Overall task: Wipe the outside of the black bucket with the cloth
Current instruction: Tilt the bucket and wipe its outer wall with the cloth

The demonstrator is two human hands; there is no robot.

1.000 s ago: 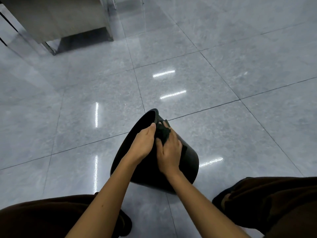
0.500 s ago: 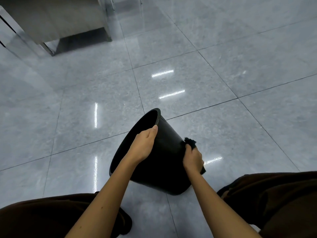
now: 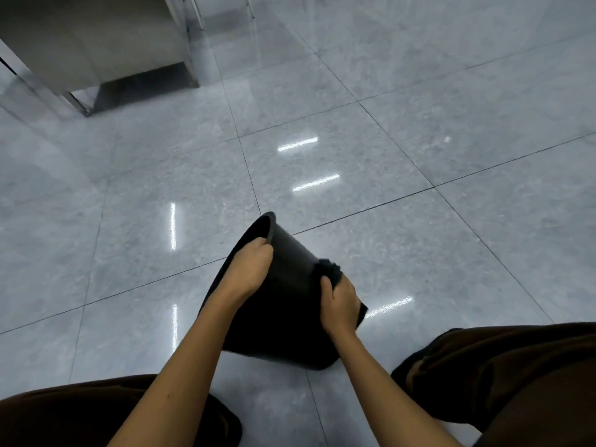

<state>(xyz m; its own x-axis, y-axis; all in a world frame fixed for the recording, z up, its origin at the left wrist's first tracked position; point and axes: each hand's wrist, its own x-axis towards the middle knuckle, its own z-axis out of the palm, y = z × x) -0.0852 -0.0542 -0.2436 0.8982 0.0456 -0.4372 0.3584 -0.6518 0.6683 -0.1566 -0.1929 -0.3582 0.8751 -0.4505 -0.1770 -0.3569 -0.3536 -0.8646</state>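
Observation:
The black bucket (image 3: 283, 304) is tilted on the grey tiled floor, its mouth facing up and to the left, its base near my legs. My left hand (image 3: 250, 272) grips the bucket's rim at the upper edge. My right hand (image 3: 340, 306) presses a dark cloth (image 3: 330, 269) flat against the bucket's right outer wall. The cloth sticks out above my fingers and a corner shows below my palm. The bucket's far side is hidden.
Glossy grey floor tiles (image 3: 354, 162) spread all around, with light streaks reflected. A metal cabinet on legs (image 3: 96, 43) stands at the far left. My legs in dark brown trousers (image 3: 500, 375) flank the bucket on both sides at the bottom.
My right hand slid the cloth from the top of the bucket wall near the rim down and round to its right side. The left hand kept its grip on the rim.

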